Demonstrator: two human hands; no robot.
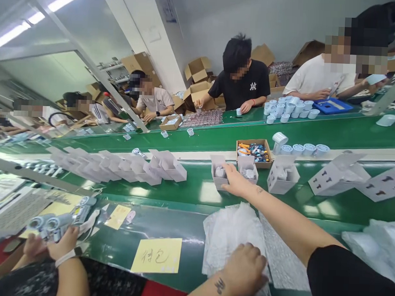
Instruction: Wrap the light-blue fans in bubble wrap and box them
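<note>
My right hand (pixel 237 181) reaches across the green belt to a small open white box (pixel 219 184), its thumb and fingers closed at the box's right side. A rounded white item (pixel 220 171) sits inside that box. Close beside it on the right stands another open white box (pixel 250 178), with a wrapped item in it. Low in front, my left hand (pixel 244 272) is curled, knuckles up, over a stack of clear plastic bags (pixel 233 228). Its fingertips are hidden and slightly blurred, so I cannot see what is in them.
More open white boxes (pixel 283 180) line the belt (pixel 195 193). Behind them are a carton of tools (pixel 265 144) and pale blue cups (pixel 308 149). A co-worker's hands (pixel 62 242) hold pale blue parts at left, near a yellow note (pixel 156 255). Several people sit opposite.
</note>
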